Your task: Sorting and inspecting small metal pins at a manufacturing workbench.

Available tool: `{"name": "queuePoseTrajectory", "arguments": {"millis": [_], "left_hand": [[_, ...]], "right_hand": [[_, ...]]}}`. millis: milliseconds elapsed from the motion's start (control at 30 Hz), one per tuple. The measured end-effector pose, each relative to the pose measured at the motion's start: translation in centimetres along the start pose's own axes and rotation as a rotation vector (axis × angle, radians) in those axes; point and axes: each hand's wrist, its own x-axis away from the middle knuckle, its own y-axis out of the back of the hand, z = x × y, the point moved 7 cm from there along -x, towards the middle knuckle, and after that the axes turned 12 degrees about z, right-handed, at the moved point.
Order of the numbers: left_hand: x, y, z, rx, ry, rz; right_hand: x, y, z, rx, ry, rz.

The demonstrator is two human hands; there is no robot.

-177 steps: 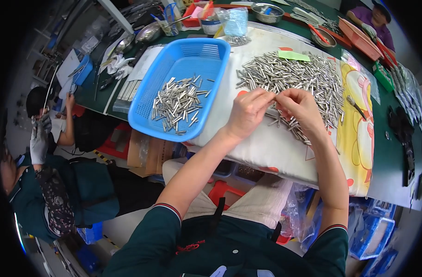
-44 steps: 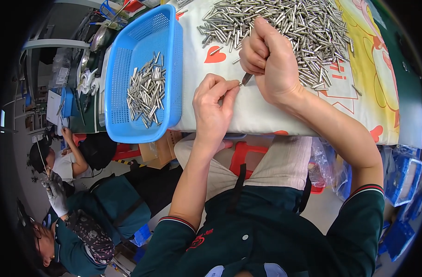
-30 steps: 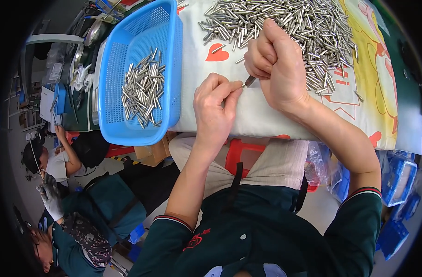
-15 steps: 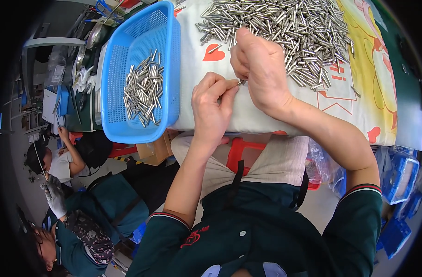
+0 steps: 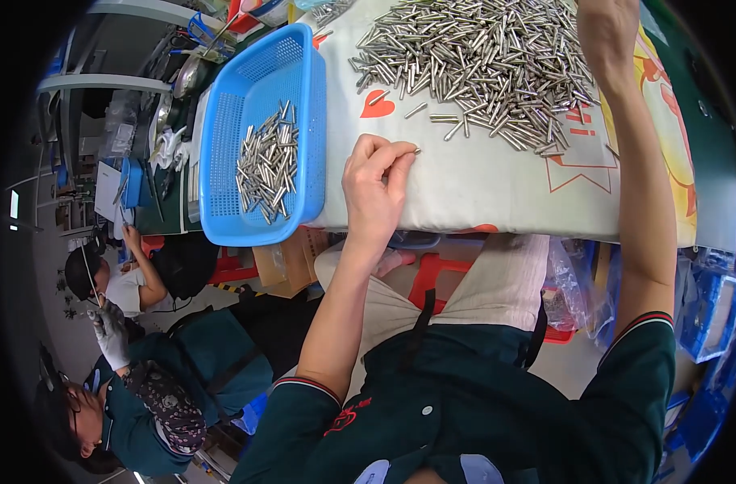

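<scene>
Head view: left hand (image 5: 374, 189) held a pin (image 5: 417, 151)

Its fingers (image 5: 396, 153) were pinched narrow on the pin, between the blue basket (image 5: 315, 129) and the pile (image 5: 481, 73). Only one end showed, pointing rightward; the long axis was mostly hidden. The right hand (image 5: 610, 36) was cut off at the upper edge, so its fingers' spread could not be told. Pale, heart-printed cloth (image 5: 465, 189) covered part of the green worktop (image 5: 711, 161). Two people (image 5: 134, 289) were at left.

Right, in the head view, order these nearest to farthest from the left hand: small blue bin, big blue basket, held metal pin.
1. Held metal pin, in left hand
2. Big blue basket, just left
3. Small blue bin, far left
</scene>
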Motion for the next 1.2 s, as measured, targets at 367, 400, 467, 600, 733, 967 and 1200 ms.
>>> {"name": "queuePoseTrajectory", "arguments": {"millis": [367, 400, 467, 600, 733, 967, 1200], "left_hand": [[0.1, 0.6, 0.4, 0.146, 0.014, 0.035], [0.1, 0.7, 0.3, 0.148, 0.023, 0.036], [0.2, 0.6, 0.3, 0.155, 0.029, 0.037], [0.2, 0.8, 0.7, 0.168, 0.067, 0.022], [0.7, 1.2, 0.3, 0.262, 0.079, -0.036], [2.9, 7.5, -8.5, -0.296, -0.391, -0.138], [1.9, 16.2, -3.8, -0.623, 0.060, -0.331]], "right_hand": [[6.3, 1.8, -22.8, 0.908, -0.591, 0.605], [6.3, 1.4, -22.5, 0.921, -0.617, 0.596], [6.3, 1.0, -21.7, 0.941, -0.644, 0.585], [4.7, 0.4, -14.9, 1.043, -0.377, 0.275], [3.0, -1.1, -5.7, 0.745, 0.119, 0.098], [5.2, -5.3, 0.1, 0.443, 0.271, 0.187], [6.6, -10.2, 4.9, 0.235, 0.305, 0.442]]}}
